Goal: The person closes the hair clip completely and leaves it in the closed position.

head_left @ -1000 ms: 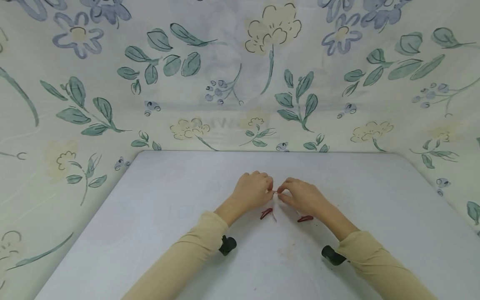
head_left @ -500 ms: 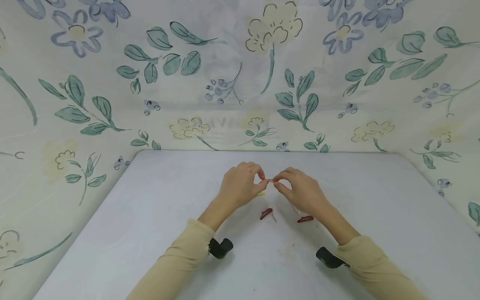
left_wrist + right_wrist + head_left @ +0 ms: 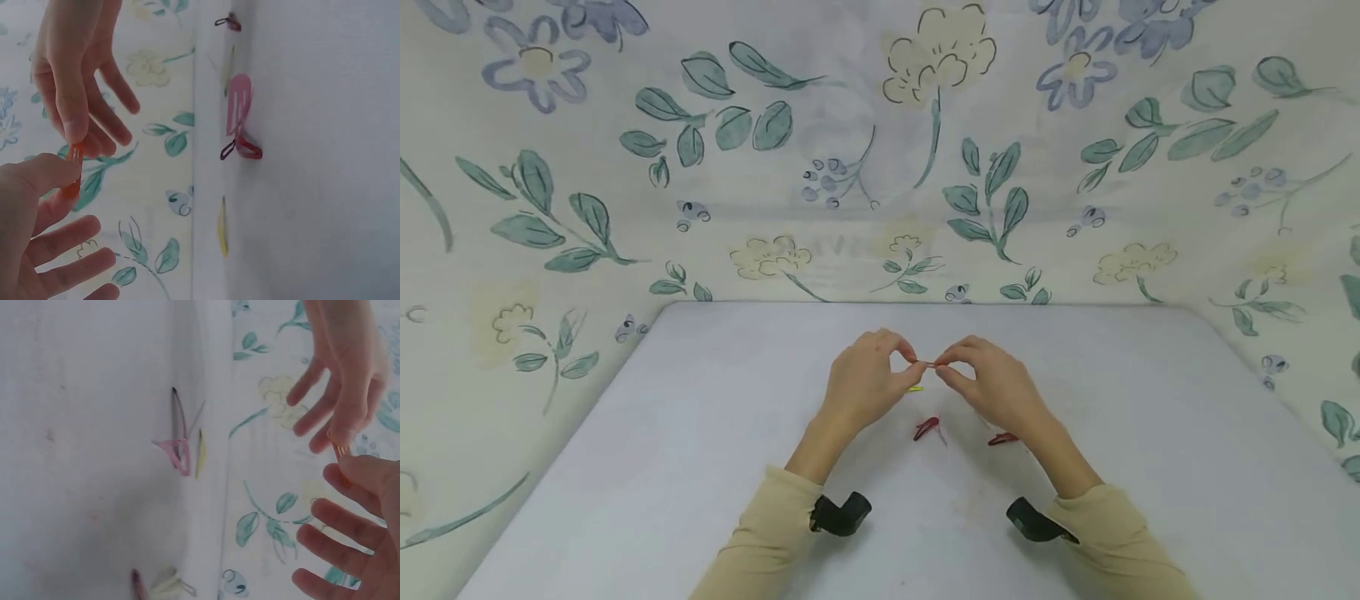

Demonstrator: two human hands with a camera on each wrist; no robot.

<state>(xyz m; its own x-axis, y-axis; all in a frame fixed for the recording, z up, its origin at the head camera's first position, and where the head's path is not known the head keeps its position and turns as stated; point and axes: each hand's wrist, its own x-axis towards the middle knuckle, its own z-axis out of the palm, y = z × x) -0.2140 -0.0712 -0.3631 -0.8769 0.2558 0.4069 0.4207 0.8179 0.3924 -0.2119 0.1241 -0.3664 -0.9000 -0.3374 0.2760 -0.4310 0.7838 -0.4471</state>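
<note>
Both hands hold a small orange snap hair clip [image 3: 76, 165] above the far part of the table. My left hand [image 3: 861, 382] pinches one end between thumb and index finger, its other fingers spread. From the opposite side, my right hand [image 3: 996, 379] pinches the other end in the same way. Fingertips cover part of the clip. Below, a red hair clip [image 3: 927, 428] and a dark red hair clip [image 3: 1002, 438] lie on the table. A yellow hair clip [image 3: 915, 389] shows beside the left thumb. In the left wrist view a pink hair clip [image 3: 239, 103] overlaps the red one.
The white table [image 3: 700, 433] ends at a floral cloth backdrop [image 3: 850, 242] behind and at the sides. Black wrist cameras [image 3: 842, 514] jut out from beneath both sleeves. A pale hair clip [image 3: 165, 584] lies near a dark red one in the right wrist view.
Both hands have risen a little and shifted left, still pinching the clip between them. The left hand's shift has uncovered the yellow hair clip. The red clips lie still on the table.
</note>
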